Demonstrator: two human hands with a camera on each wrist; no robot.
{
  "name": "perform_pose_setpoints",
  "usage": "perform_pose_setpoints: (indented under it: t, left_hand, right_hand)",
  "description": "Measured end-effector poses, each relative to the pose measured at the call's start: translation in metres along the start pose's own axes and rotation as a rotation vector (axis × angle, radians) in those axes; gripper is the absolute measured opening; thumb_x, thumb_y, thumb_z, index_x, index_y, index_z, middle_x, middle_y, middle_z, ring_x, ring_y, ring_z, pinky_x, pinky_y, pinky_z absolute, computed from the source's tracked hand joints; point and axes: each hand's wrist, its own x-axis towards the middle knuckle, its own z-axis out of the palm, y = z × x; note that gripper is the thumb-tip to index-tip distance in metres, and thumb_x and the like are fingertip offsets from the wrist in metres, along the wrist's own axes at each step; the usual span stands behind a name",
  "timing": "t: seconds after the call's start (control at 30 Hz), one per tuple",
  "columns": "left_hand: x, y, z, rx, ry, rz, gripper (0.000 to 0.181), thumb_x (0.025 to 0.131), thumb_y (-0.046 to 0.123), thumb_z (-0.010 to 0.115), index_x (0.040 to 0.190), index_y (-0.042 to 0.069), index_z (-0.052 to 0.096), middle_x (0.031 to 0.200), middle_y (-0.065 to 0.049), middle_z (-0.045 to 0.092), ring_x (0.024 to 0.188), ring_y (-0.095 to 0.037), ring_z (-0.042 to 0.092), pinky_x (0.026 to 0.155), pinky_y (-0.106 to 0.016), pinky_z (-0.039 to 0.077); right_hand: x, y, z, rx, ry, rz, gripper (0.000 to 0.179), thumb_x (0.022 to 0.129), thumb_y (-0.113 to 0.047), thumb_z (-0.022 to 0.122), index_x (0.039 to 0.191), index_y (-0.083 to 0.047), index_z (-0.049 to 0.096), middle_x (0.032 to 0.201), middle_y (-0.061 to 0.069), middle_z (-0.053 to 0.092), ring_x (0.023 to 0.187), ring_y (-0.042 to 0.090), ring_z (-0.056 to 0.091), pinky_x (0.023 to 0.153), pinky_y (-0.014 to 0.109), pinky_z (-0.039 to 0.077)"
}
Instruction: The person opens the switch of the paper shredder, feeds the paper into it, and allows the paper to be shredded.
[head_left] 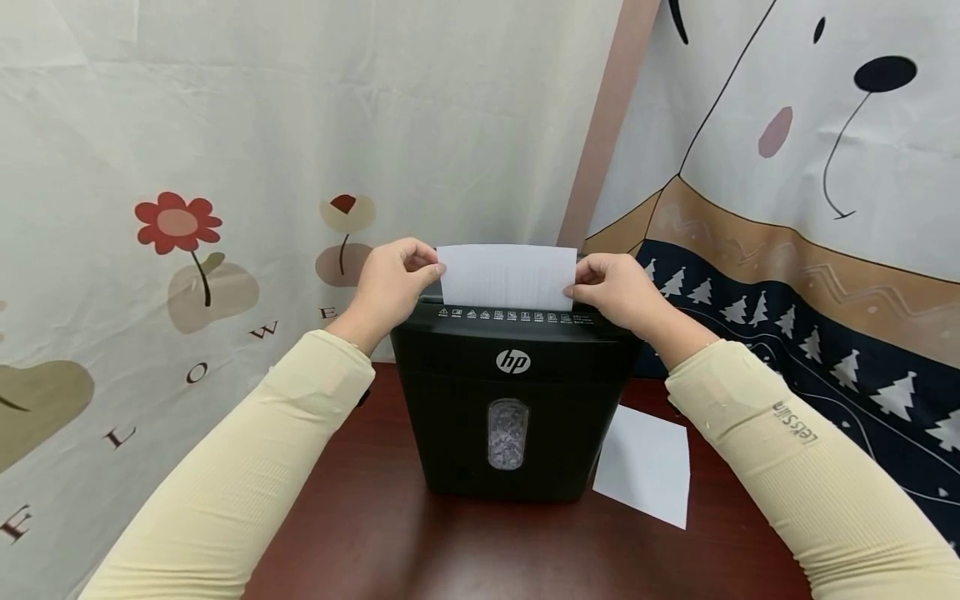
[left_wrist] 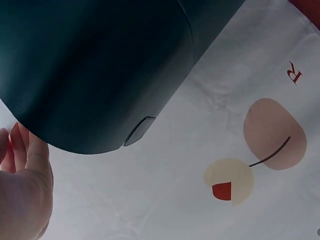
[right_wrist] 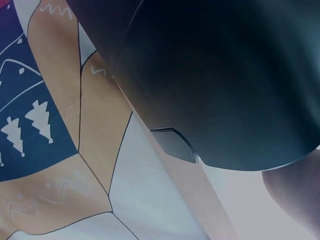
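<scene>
A black paper shredder with an hp logo stands upright on the table. From the slot in its top rises a white sheet of paper, its lower part hidden inside. My left hand pinches the sheet's left edge between thumb and fingers. At the opposite edge, the thumb and fingers of my right hand pinch the paper too. The left wrist view catches part of the left hand beside the shredder's dark side. In the right wrist view a little of the right hand shows past the shredder's edge.
Another white sheet lies on the reddish-brown table, right of the shredder. Shreds show through the shredder's small window. Behind hangs a pale curtain with flower prints; a bear-and-tree print cloth is at the right.
</scene>
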Motion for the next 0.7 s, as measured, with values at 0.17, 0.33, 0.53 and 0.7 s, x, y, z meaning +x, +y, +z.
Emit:
perform_pose_setpoints:
  t: [0.17, 0.33, 0.53, 0.7]
  left_hand:
    - [0.0, -0.002, 0.001, 0.001, -0.007, 0.005, 0.014, 0.096, 0.014, 0.06, 0.104, 0.003, 0.063, 0.105, -0.014, 0.064, 0.1, -0.026, 0.056, 0.083, -0.038, 0.045]
    - [0.0, -0.004, 0.002, 0.022, -0.024, 0.001, 0.013, 0.096, 0.013, 0.061, 0.103, 0.004, 0.064, 0.105, -0.013, 0.064, 0.1, -0.026, 0.056, 0.084, -0.038, 0.045]
    - [-0.002, -0.009, 0.005, 0.043, -0.059, -0.013, 0.012, 0.095, 0.012, 0.061, 0.102, 0.003, 0.063, 0.105, -0.014, 0.065, 0.099, -0.027, 0.057, 0.083, -0.037, 0.046]
    - [-0.003, -0.012, 0.008, 0.068, -0.073, 0.007, 0.01, 0.095, 0.012, 0.062, 0.099, 0.004, 0.065, 0.101, -0.013, 0.065, 0.096, -0.026, 0.058, 0.081, -0.037, 0.046]
  right_hand:
    - [0.0, 0.001, 0.0, -0.001, -0.002, -0.004, 0.012, 0.093, -0.009, 0.063, 0.099, 0.001, 0.063, 0.105, 0.018, 0.065, 0.101, 0.029, 0.059, 0.09, 0.042, 0.048]
    - [0.0, 0.001, 0.001, 0.001, 0.0, -0.011, 0.011, 0.093, -0.009, 0.063, 0.098, 0.001, 0.063, 0.103, 0.017, 0.065, 0.098, 0.028, 0.058, 0.089, 0.041, 0.047]
    - [-0.001, 0.001, 0.002, 0.004, -0.003, -0.008, 0.012, 0.093, -0.009, 0.063, 0.1, 0.001, 0.065, 0.101, 0.016, 0.065, 0.096, 0.027, 0.058, 0.088, 0.04, 0.046]
    - [-0.001, 0.002, 0.003, -0.017, -0.005, 0.001, 0.013, 0.093, -0.011, 0.063, 0.099, -0.001, 0.068, 0.102, 0.015, 0.066, 0.096, 0.026, 0.058, 0.087, 0.04, 0.046]
